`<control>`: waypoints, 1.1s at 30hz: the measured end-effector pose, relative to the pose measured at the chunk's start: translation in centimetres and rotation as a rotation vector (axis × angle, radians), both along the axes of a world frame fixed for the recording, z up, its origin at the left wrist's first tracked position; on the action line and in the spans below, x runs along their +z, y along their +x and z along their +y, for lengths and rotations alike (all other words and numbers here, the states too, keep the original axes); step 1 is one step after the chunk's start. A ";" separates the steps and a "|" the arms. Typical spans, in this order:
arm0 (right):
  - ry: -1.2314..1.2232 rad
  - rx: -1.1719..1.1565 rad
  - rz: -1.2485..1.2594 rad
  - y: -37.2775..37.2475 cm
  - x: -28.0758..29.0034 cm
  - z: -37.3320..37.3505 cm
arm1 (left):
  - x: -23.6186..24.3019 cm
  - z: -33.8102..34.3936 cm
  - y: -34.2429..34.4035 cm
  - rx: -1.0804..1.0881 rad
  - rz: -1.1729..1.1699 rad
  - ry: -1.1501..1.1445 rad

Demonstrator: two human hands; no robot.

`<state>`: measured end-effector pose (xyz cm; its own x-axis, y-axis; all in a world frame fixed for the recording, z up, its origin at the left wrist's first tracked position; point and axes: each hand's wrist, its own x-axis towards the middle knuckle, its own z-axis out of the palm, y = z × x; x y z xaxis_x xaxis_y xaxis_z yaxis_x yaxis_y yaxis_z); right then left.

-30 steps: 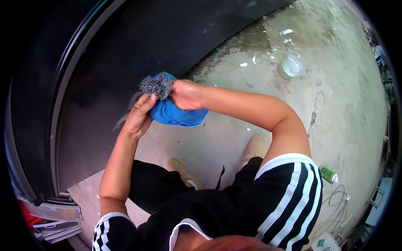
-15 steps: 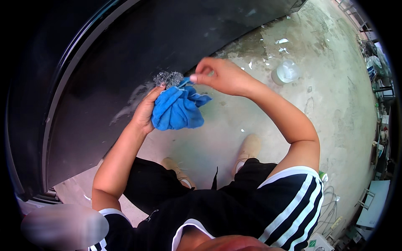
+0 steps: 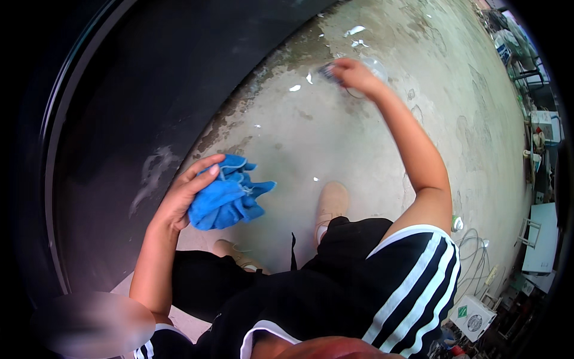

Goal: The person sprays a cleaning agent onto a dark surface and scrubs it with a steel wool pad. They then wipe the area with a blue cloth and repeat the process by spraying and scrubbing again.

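My left hand [image 3: 184, 196] is closed on a bunched blue cloth [image 3: 227, 200], held beside the lower part of a large dark panel [image 3: 119, 107]. A whitish wet smear [image 3: 153, 175] marks the panel's surface near that hand. Farther off to the right, my right hand [image 3: 356, 76] is stretched out over the floor, its fingers pinching a steel wool scrubber [image 3: 327, 72] that is blurred by motion. Behind the right hand stands a translucent plastic tub [image 3: 376, 68], partly hidden by it.
White scraps [image 3: 355, 31] lie on the stained concrete floor [image 3: 287, 137]. My shoes [image 3: 332, 202] stand below the cloth. At the right are a coiled cable [image 3: 475, 248], a white box [image 3: 473, 318] and a row of clutter along the edge.
My right hand has left the cloth and moved right to the tub, taking the steel wool scrubber with it. The left hand has drawn lower and to the left with the cloth.
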<state>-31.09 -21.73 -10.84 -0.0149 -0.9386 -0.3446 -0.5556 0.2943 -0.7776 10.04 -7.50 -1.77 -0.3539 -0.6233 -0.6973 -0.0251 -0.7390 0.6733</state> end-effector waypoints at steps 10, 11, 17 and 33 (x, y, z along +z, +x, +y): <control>0.043 0.217 0.940 -16.2 -17.7 -11.6 | -1.0 -0.6 0.6 0.102 0.065 0.229; 0.048 0.265 0.939 -14.6 -19.3 -11.8 | -0.7 -0.2 0.7 0.158 0.047 0.287; 0.321 0.393 1.037 -17.8 -26.5 -14.3 | -2.4 1.6 -0.3 0.272 0.270 0.493; -0.160 0.072 0.989 -14.7 -20.6 -9.7 | -4.9 2.6 0.9 0.042 0.121 0.568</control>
<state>-45.76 -31.48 -31.45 -0.1674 -0.9828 -0.0781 -0.9859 0.1666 0.0156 10.90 -4.89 -6.64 -0.4354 -0.1785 -0.8824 0.0645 -0.9838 0.1672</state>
